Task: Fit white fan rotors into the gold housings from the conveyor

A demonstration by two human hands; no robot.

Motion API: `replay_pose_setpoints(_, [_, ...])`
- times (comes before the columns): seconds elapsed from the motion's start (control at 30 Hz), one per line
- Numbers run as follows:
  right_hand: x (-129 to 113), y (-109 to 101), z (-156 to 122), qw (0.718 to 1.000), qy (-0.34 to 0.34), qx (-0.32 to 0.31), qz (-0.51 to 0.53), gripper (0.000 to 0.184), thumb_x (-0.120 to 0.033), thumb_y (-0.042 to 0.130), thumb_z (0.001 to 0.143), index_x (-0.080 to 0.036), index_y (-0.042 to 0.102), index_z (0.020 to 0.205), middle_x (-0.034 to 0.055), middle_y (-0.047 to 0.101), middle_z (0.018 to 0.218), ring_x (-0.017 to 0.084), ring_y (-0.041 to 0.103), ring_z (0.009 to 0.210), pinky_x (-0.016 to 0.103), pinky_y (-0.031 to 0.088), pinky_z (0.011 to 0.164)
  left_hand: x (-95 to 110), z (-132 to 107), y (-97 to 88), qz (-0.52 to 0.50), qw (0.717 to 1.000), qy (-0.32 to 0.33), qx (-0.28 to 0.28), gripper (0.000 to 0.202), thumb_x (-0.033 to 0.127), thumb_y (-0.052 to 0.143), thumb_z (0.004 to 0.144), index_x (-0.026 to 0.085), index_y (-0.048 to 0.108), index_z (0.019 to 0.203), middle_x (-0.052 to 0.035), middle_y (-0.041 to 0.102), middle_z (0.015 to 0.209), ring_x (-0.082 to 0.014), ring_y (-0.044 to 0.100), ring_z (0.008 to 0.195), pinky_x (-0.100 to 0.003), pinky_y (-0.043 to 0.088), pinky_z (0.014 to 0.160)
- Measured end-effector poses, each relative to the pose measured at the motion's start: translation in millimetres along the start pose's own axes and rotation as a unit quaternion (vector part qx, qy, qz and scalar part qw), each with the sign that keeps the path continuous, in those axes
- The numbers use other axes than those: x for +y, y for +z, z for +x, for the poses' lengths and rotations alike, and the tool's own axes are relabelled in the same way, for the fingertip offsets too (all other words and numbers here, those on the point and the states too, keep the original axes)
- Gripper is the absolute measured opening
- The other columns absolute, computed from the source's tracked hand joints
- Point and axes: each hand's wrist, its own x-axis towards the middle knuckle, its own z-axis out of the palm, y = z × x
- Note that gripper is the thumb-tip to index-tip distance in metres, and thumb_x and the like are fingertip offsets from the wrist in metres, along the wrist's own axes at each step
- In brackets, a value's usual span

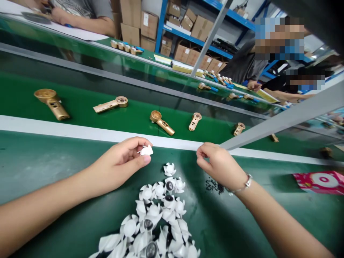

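My left hand (122, 161) pinches a small white fan impeller (146, 150) between thumb and fingers, just above the green work surface. My right hand (219, 163) hovers a short way to its right with fingertips pressed together in a pinch; what it holds is too small to see. A bracelet circles that wrist. Below and between the hands lies a heap of white impellers (158, 218), some showing dark centres. A small scatter of tiny black parts (213, 185) lies beside the right wrist.
Beyond a white strip (80, 130), a green conveyor belt carries several gold fan housings (52, 102) (162, 122). A grey metal bar (282, 120) slants across on the right. A pink box (321, 181) lies at right. Other people sit across the line near cardboard boxes on blue shelving.
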Motion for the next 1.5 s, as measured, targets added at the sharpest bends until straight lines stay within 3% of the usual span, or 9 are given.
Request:
replay_pose_setpoints(0.03, [-16, 1, 4, 1.0, -0.006, 0.019, 0.021, 0.018, -0.009, 0.053, 0.087, -0.02, 0.052, 0.073, 0.0027, 0.058, 0.072, 0.017, 0.055, 0.067, 0.029, 0.044, 0.063, 4, -1, 0.8, -0.098, 0.994, -0.037, -0.009, 0.028, 0.046, 0.059, 0.094, 0.025, 0.057, 0.111, 0.0006, 0.051, 0.087, -0.0137, 0.046, 0.073, -0.025, 0.038, 0.065])
replay_pose_setpoints(0.13, [-70, 5, 12, 0.988, -0.043, 0.057, 0.136, 0.014, -0.013, 0.047, 0.096, -0.021, 0.053, 0.086, 0.0011, 0.059, 0.082, 0.014, 0.057, 0.075, 0.024, 0.047, 0.067, 15, -7, 4.5, -0.316, 0.943, -0.099, -0.036, 0.028, 0.048, 0.058, 0.094, 0.026, 0.056, 0.112, 0.003, 0.048, 0.083, -0.0113, 0.045, 0.07, -0.024, 0.035, 0.065])
replay_pose_setpoints(0.2, [-97, 9, 16, 0.968, -0.077, 0.067, 0.229, 0.013, -0.012, 0.049, 0.096, -0.02, 0.056, 0.088, 0.0007, 0.06, 0.085, 0.012, 0.059, 0.08, 0.024, 0.048, 0.072, 20, -11, 7.3, -0.384, 0.917, -0.095, -0.051, 0.034, 0.048, 0.059, 0.093, 0.027, 0.056, 0.12, 0.0024, 0.052, 0.084, -0.011, 0.047, 0.071, -0.025, 0.037, 0.068])
replay_pose_setpoints(0.3, [-114, 14, 21, 0.954, -0.094, 0.096, 0.27, 0.013, -0.008, 0.053, 0.094, -0.019, 0.06, 0.089, 0.0008, 0.062, 0.086, 0.012, 0.06, 0.081, 0.024, 0.048, 0.076, 22, -15, 9.6, -0.4, 0.911, -0.059, -0.078, 0.035, 0.048, 0.062, 0.093, 0.026, 0.058, 0.12, 0.0017, 0.057, 0.084, -0.0107, 0.051, 0.074, -0.026, 0.04, 0.072])
replay_pose_setpoints(0.47, [-108, 15, 23, 0.96, -0.091, 0.108, 0.242, 0.014, -0.007, 0.055, 0.092, -0.019, 0.062, 0.094, 0.0016, 0.064, 0.09, 0.012, 0.061, 0.084, 0.024, 0.049, 0.075, 16, -15, 8.9, -0.4, 0.911, -0.005, -0.102, 0.025, 0.039, 0.068, 0.092, 0.021, 0.057, 0.107, 0.0021, 0.061, 0.083, -0.0091, 0.058, 0.075, -0.024, 0.044, 0.072])
replay_pose_setpoints(0.73, [-103, 10, 21, 0.958, -0.092, 0.073, 0.26, 0.014, -0.007, 0.057, 0.092, -0.019, 0.063, 0.092, 0.0009, 0.066, 0.091, 0.011, 0.062, 0.085, 0.023, 0.05, 0.076, 12, -14, 9.7, -0.422, 0.9, 0.016, -0.108, 0.026, 0.03, 0.072, 0.09, 0.021, 0.057, 0.109, 0.0005, 0.063, 0.094, -0.0085, 0.06, 0.08, -0.025, 0.05, 0.078])
replay_pose_setpoints(0.97, [-106, 17, 18, 0.964, -0.107, 0.106, 0.22, 0.016, -0.003, 0.057, 0.09, -0.016, 0.063, 0.096, 0.0026, 0.066, 0.092, 0.01, 0.061, 0.086, 0.022, 0.049, 0.078, 10, -13, 9.3, -0.425, 0.898, 0.047, -0.103, 0.021, 0.012, 0.071, 0.089, 0.02, 0.059, 0.105, 0.005, 0.062, 0.082, -0.0041, 0.059, 0.077, -0.015, 0.048, 0.072])
replay_pose_setpoints(1.33, [-107, 21, 18, 0.967, -0.123, 0.108, 0.197, 0.016, -0.003, 0.056, 0.09, -0.015, 0.065, 0.096, 0.0049, 0.067, 0.092, 0.013, 0.062, 0.085, 0.026, 0.051, 0.076, 1, -10, 9.9, -0.388, 0.917, 0.036, -0.081, 0.024, 0.013, 0.075, 0.084, 0.02, 0.059, 0.101, 0.0048, 0.062, 0.074, -0.0071, 0.056, 0.07, -0.02, 0.046, 0.068])
replay_pose_setpoints(1.5, [-107, 24, 8, 0.968, -0.176, 0.14, 0.112, 0.029, -0.002, 0.058, 0.086, -0.012, 0.066, 0.112, 0.0125, 0.068, 0.113, 0.023, 0.063, 0.108, 0.039, 0.052, 0.094, -3, -5, 7.5, -0.382, 0.922, 0.047, -0.041, 0.025, 0.018, 0.076, 0.083, 0.019, 0.058, 0.1, 0.0028, 0.063, 0.081, -0.0089, 0.061, 0.076, -0.022, 0.049, 0.075])
